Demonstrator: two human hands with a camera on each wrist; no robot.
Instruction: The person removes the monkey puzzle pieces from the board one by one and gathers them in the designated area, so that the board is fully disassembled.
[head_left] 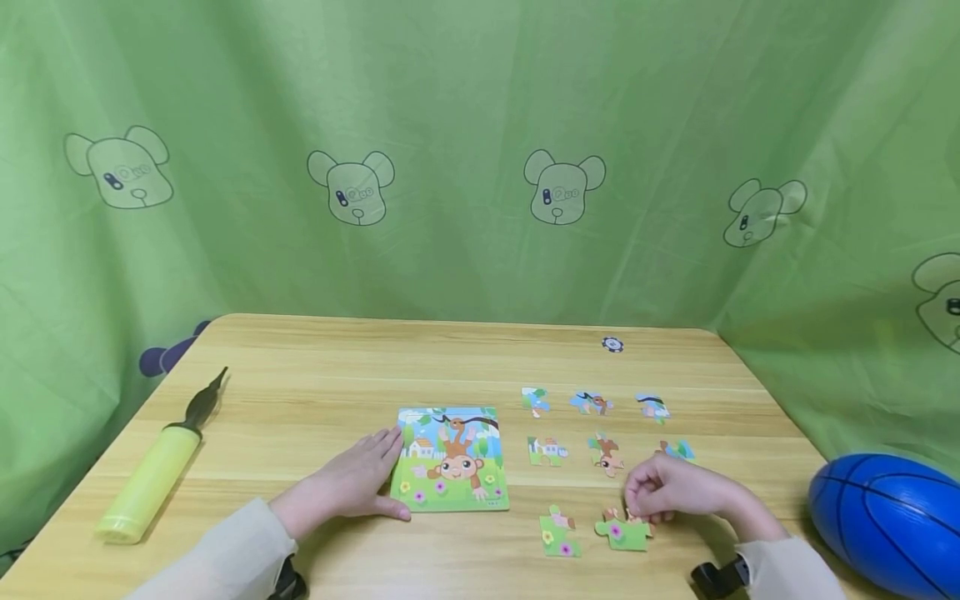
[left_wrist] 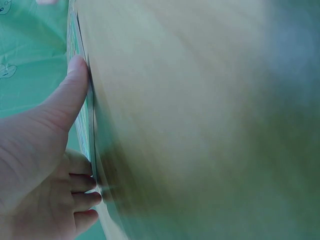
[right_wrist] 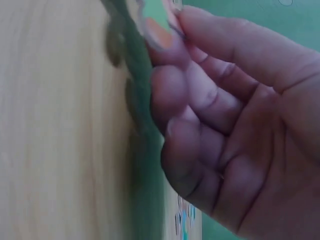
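Note:
A square monkey picture puzzle board (head_left: pixel 450 467) lies at the middle of the table. My left hand (head_left: pixel 360 475) rests against its left side, fingers stretched along the edge and thumb at the lower corner. In the left wrist view, the thumb (left_wrist: pixel 70 92) touches the board's edge. My right hand (head_left: pixel 671 487) pinches a green puzzle piece (head_left: pixel 626 533) with a pink flower by its upper right part, low over the table. The right wrist view shows that piece (right_wrist: pixel 157 22) between thumb and forefinger, the other fingers curled. Left of it lies a puzzle piece with yellow and pink flowers (head_left: pixel 558 533).
Several loose puzzle pieces (head_left: pixel 547 451) lie in rows right of the board. A round chip-like disc (head_left: pixel 612 344) is near the back edge. A yellow hand pump (head_left: pixel 153 483) lies at left, and a blue ball (head_left: pixel 888 521) sits at right. Green curtains (head_left: pixel 465 275) hang behind.

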